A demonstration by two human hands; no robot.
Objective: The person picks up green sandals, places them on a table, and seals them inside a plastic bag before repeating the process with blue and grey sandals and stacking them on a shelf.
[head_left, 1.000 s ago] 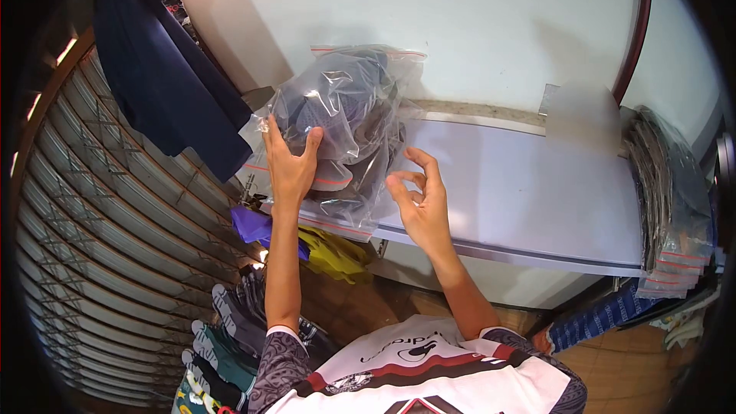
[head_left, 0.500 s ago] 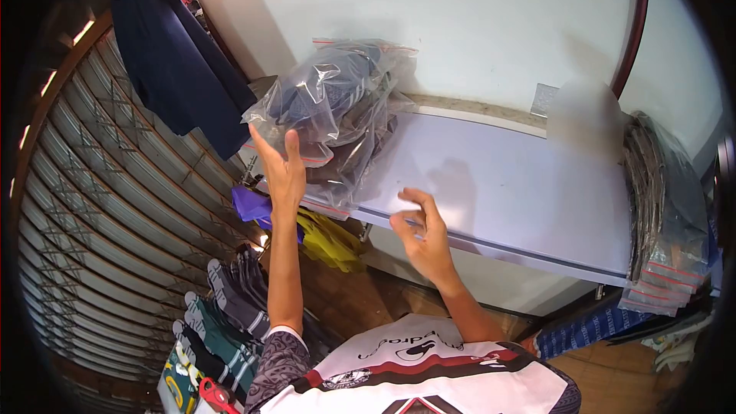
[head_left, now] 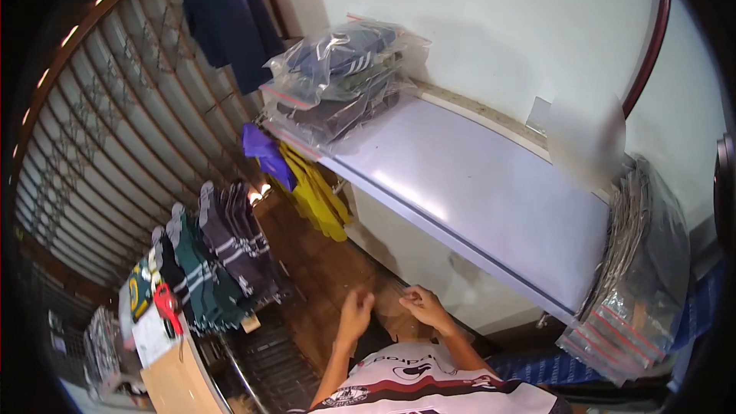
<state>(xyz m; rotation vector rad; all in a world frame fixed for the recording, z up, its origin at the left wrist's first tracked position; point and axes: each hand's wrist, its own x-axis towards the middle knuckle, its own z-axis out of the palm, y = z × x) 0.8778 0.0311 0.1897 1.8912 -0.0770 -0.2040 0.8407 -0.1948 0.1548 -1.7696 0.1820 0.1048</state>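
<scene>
Bags (head_left: 336,80) of folded clothing are lying piled at the left end of the shelf (head_left: 475,176), near the wall (head_left: 491,31); the left hand (head_left: 356,314) is hovering in front of the torso, well apart from them, fingers curling, blurred; the right hand (head_left: 426,309) is hovering just beside it, fingers bending inward; whether either is gripping anything cannot be told; purple cloth (head_left: 268,157) and yellow cloth (head_left: 316,195) are hanging below the bags; more bagged items (head_left: 640,261) are standing at the shelf's right end.

Clothing shop or stockroom | bagged garments (head_left: 341,57) on shelf (head_left: 475,176) | striped clothes (head_left: 201,280)
</scene>
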